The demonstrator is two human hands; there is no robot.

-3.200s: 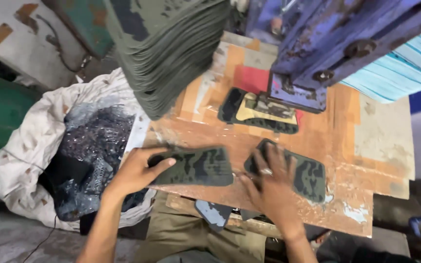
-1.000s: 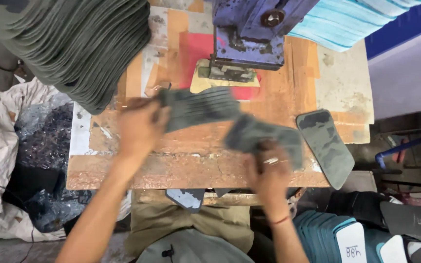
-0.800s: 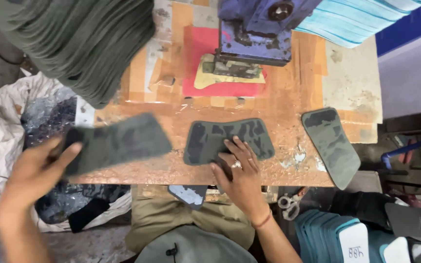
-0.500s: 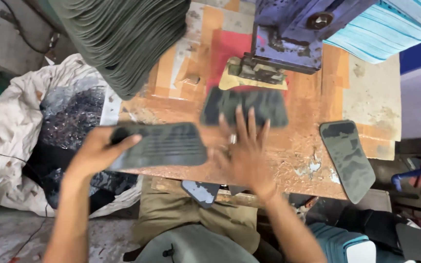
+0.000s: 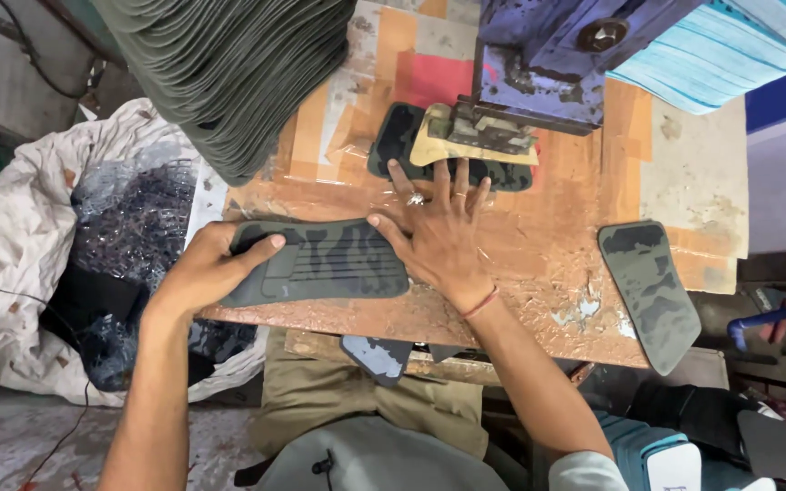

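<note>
Left hand [image 5: 206, 268] grips a camouflage sole [image 5: 320, 262]; right hand [image 5: 438, 232] lies flat, fingers spread.

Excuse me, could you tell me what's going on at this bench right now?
A person sits at a worn wooden bench with a blue press. Their left hand grips a flat camouflage-patterned piece at the near edge. Their right hand lies spread on the bench, fingertips touching a second dark piece that sits partly under the press's die. A third piece lies apart to the right. A tall stack of similar pieces leans at the bench's far left, above a sack of dark scraps.
</note>
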